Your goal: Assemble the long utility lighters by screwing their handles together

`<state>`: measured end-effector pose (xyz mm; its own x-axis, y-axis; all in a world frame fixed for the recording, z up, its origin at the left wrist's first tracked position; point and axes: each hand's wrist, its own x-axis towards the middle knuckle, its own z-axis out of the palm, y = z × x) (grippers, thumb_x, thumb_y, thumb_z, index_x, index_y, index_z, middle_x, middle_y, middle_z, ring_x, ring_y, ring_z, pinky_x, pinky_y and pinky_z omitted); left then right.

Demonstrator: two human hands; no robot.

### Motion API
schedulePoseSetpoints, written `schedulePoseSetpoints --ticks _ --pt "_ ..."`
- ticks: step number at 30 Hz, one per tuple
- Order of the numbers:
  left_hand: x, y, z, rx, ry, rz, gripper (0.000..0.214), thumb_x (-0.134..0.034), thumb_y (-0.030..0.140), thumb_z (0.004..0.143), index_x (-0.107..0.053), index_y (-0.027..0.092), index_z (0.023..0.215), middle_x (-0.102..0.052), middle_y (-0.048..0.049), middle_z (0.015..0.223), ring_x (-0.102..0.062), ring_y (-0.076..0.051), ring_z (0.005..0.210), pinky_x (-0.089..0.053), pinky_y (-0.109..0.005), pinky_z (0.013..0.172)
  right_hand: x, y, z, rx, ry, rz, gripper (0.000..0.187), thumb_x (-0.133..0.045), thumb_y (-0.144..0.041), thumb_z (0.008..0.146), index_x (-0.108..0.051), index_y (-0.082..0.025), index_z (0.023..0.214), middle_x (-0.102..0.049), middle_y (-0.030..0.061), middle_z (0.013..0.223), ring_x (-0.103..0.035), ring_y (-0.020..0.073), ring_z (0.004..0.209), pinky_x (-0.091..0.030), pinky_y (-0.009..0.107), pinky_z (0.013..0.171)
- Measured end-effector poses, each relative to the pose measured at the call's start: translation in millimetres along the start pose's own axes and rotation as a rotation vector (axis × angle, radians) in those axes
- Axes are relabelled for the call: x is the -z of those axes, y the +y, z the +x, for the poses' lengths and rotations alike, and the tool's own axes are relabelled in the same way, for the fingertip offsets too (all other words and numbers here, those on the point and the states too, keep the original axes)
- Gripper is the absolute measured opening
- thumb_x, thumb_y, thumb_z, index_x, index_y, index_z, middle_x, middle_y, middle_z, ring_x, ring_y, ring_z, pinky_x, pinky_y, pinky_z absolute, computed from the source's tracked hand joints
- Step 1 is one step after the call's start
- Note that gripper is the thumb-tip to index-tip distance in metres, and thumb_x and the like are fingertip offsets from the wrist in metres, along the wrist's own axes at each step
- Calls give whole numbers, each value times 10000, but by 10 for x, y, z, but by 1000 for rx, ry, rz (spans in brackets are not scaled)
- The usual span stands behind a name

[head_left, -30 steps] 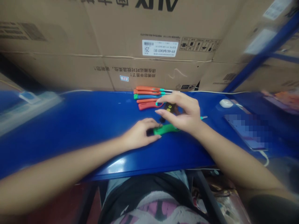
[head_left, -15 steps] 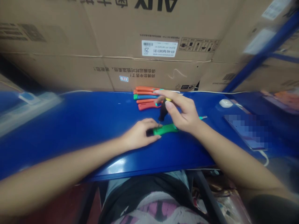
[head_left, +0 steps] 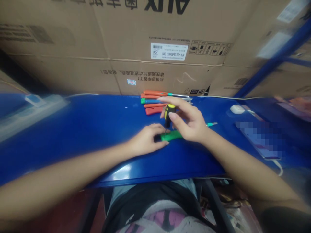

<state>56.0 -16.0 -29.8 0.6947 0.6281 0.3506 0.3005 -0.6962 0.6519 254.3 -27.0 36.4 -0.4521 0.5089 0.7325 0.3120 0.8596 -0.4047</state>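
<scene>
My left hand [head_left: 149,140] is closed around the dark end of a green-handled tool [head_left: 173,135] that lies on the blue table. Its thin metal tip with a teal collar [head_left: 212,124] shows beyond my right wrist; the middle is hidden. My right hand [head_left: 189,121] grips a black and yellow screwdriver [head_left: 168,113] between thumb and fingers. The screwdriver stands nearly upright, its shaft pointing down at the green handle near my left fingertips. Whether its tip sits in a screw is too small to tell.
Several orange, red and blue handled tools [head_left: 153,101] lie in a row behind my hands. A large cardboard box [head_left: 97,48] stands along the back. On the right are a phone [head_left: 259,140] with a cable and a white mouse-like object [head_left: 237,109]; a white power strip [head_left: 36,111] lies left.
My right fingers have shifted around the screwdriver handle, which has turned so more yellow shows. My left hand keeps its hold on the green-handled tool. The view has shifted slightly.
</scene>
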Motion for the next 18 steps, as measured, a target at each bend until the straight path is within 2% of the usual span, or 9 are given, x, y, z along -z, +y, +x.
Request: schedulePoseSetpoints --ticks 4,6,9,11,13,15,16,18 --pt "-6 -14 0 5 -6 2 288 -757 264 867 -744 181 1142 -720 -70 1113 -677 -231 1080 -533 -380 1021 12 29 1 127 93 -128 253 -676 -290 940 -686 -241 1187 -771 41 1109 -746 186 951 -620 313 868" --pt "-8 -13 2 5 -1 2 290 -760 264 865 -744 178 1141 -720 -67 1102 -682 -225 1064 -536 -366 1012 29 8 9 121 63 -101 277 -588 -299 995 -665 -238 1254 -766 43 1101 -741 185 979 -613 326 899" --pt "-6 -5 6 2 -1 3 300 -758 257 865 -742 168 1151 -718 -66 1075 -687 -217 1032 -548 -352 984 45 -40 21 18 -43 49 377 -411 -257 1060 -580 -204 1393 -750 60 1132 -739 165 988 -616 305 858" --pt "-6 -6 6 -2 -2 2 294 -757 257 865 -744 166 1144 -719 -69 1080 -684 -221 1041 -546 -358 988 42 -41 20 2 -40 58 352 -476 -244 1041 -601 -195 1366 -760 55 1124 -745 141 896 -612 254 767" --pt "-7 -13 3 -1 -2 0 286 -759 260 863 -745 173 1134 -721 -70 1099 -681 -227 1062 -540 -367 1001 33 -12 11 65 55 -37 279 -632 -231 971 -673 -204 1245 -780 36 1091 -738 122 801 -599 219 715" --pt "-9 -21 -1 1 -1 2 292 -766 264 858 -742 180 1136 -723 -66 1100 -682 -226 1056 -542 -365 992 26 26 -3 180 145 -135 268 -740 -228 899 -702 -216 1164 -793 21 1059 -746 128 801 -604 216 757" --pt "-9 -23 -3 1 0 6 296 -768 268 857 -741 181 1139 -723 -64 1092 -683 -224 1045 -545 -361 982 23 39 -11 229 161 -151 278 -736 -239 905 -697 -220 1179 -795 21 1058 -753 136 820 -609 227 798" --pt "-7 -20 -4 -3 6 9 302 -769 275 859 -740 178 1143 -719 -63 1074 -686 -218 1022 -549 -352 965 19 41 -23 239 124 -96 309 -608 -274 991 -648 -218 1292 -784 42 1106 -761 148 852 -619 270 855"
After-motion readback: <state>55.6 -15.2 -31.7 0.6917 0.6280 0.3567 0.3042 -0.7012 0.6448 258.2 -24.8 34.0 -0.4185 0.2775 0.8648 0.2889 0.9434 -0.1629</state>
